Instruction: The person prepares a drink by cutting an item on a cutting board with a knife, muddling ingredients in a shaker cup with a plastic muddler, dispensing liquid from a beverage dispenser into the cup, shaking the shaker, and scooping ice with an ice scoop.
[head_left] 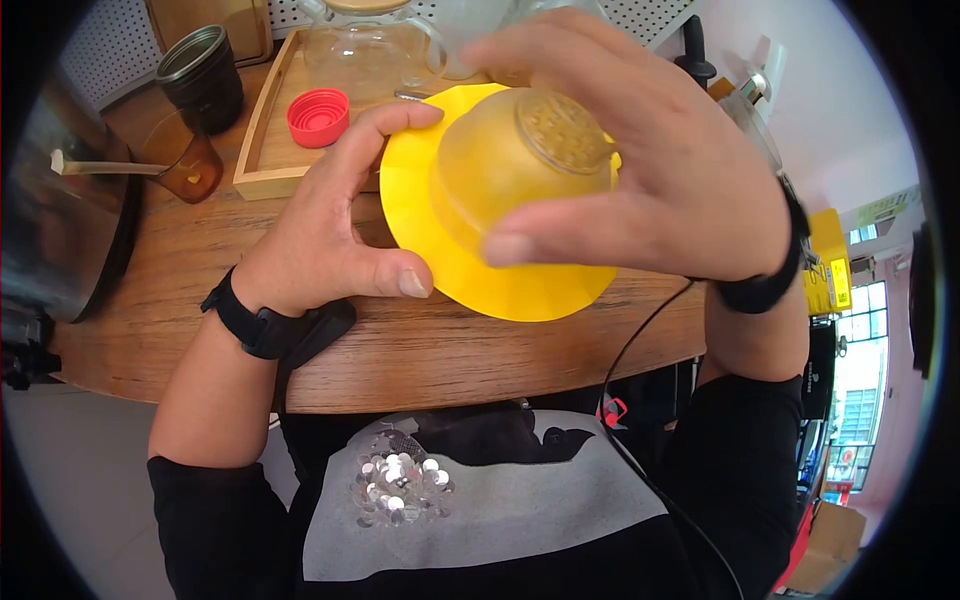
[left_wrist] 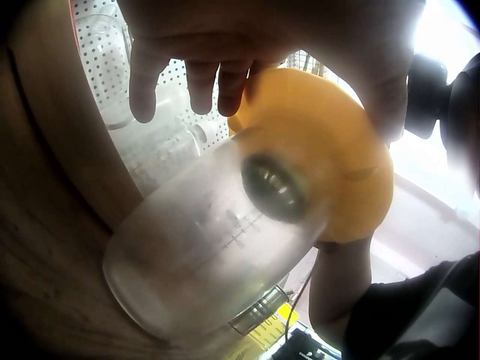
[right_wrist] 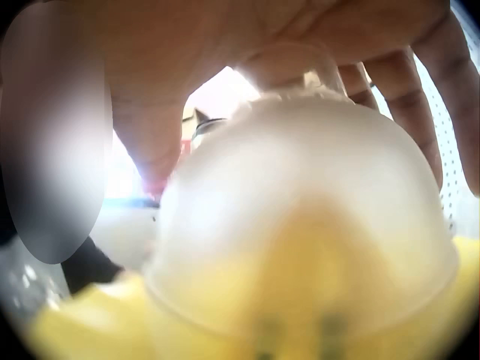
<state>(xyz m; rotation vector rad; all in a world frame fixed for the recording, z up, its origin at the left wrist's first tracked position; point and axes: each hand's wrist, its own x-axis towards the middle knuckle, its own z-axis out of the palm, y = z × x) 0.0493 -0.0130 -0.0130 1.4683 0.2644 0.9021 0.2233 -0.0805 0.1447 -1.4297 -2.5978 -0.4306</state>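
Frosted dome (head_left: 475, 165) sits on yellow disc (head_left: 520, 298), above clear vessel (left_wrist: 165, 259). Step looks like steadying or seating; next move calls for level, even hold. My right hand (head_left: 680, 165) spreads wide around dome; my left hand (head_left: 312, 235) curves open at disc rim; contact unclear. Vessel's marks (left_wrist: 229, 241), far yellow box's (head_left: 826, 235) label: unreadable.
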